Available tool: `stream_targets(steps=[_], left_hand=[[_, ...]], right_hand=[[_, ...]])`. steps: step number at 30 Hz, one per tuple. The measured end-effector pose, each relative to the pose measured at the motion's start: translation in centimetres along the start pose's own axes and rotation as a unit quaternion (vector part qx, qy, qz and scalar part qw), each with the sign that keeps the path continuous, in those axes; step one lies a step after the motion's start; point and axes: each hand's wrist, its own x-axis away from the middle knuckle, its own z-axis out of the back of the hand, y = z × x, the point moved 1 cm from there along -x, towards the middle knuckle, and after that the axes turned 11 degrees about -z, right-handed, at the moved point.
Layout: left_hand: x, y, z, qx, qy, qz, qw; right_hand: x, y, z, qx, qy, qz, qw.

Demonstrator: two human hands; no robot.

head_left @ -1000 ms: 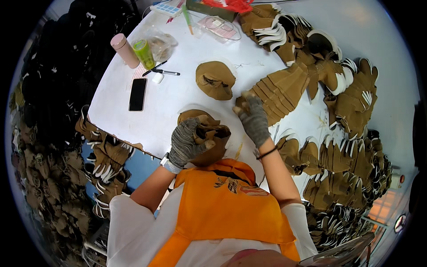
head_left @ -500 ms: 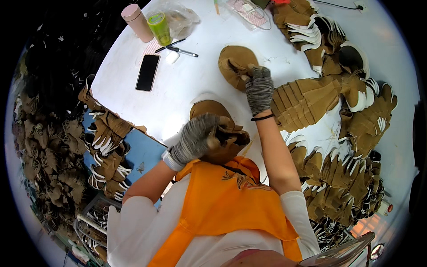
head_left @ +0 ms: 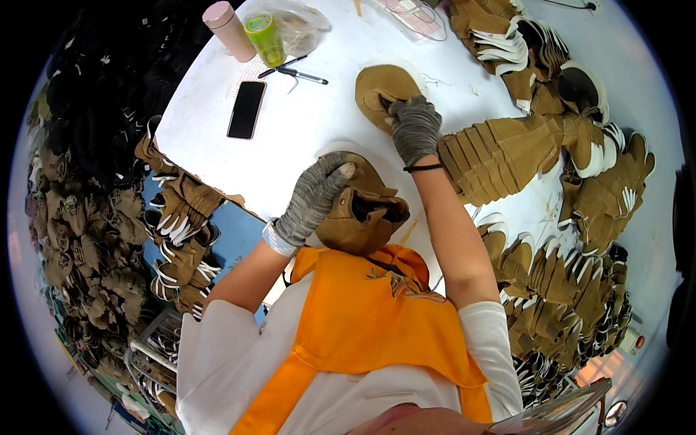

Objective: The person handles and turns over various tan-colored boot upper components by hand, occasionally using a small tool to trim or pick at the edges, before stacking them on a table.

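Two brown shoe uppers lie on the white table. My left hand (head_left: 312, 199), in a grey knit glove, grips the left side of the near shoe upper (head_left: 355, 230), its fingers over the toe part. The dark opening of that upper faces up and toward the right. Farther off, my right hand (head_left: 415, 129), gloved alike, is closed on the lower right edge of the other shoe upper (head_left: 380, 83). Its fingertips are partly hidden against the brown material. A white rim shows along the toe of this far upper.
A row of stacked brown uppers (head_left: 500, 159) lies just right of my right wrist, with more piles (head_left: 565, 290) behind. On the table's far left are a phone (head_left: 246, 109), pens (head_left: 301, 75), a green cup (head_left: 264, 40) and a pink bottle (head_left: 229, 31).
My left hand has shifted from the near upper's opening to its left and toe side, leaving the opening in view. My right hand has slid slightly nearer along the far upper.
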Motion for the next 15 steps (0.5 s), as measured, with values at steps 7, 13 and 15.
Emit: stream_targets(steps=[7,13,15], left_hand=[[-6.3,-1.7,3.1,0.018,0.100,0.022,0.995],[-8.2,1.2,0.0,0.206,0.016,-0.013,0.978],[-8.1,2.4,-1.3,0.196,0.017,-0.025,0.980]], right_hand=[[2.2,1.1,4.0,-0.398,0.138,-0.055,0.905],[5.4,1.6,7.5,-0.589,-0.004,-0.131,0.798],[6.3,1.8,9.4,-0.589,0.045,-0.127,0.797]])
